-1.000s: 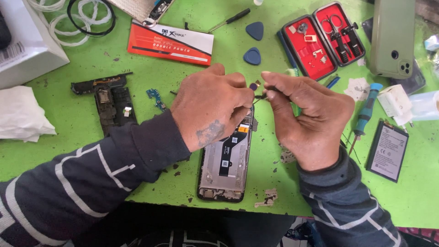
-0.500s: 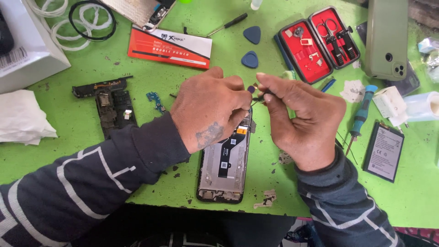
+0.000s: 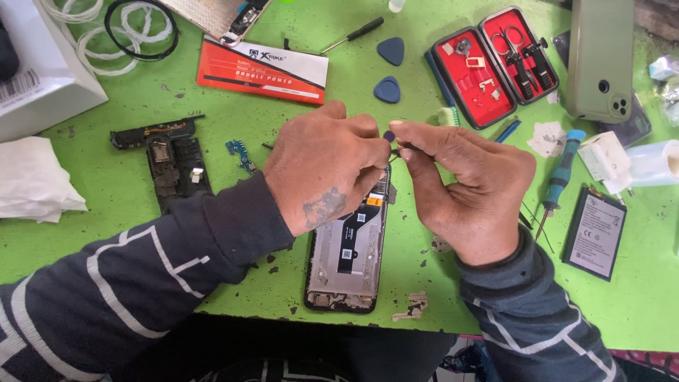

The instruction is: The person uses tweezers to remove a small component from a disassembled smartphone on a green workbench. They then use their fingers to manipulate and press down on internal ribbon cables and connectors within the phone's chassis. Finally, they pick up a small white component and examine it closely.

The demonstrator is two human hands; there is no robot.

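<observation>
Head view: left hand [image 3: 329, 170] and right hand [image 3: 470, 187] meet fingertip to fingertip, both pinched shut on a tiny dark part [image 3: 389, 136] — just above the opened phone [image 3: 348, 255] on the green counter [image 3: 283, 113].

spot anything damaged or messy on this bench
Yes. The green table is chipped, with dark bare patches along its near edge. An opened phone lies with its insides exposed beneath the left hand and right hand.
</observation>
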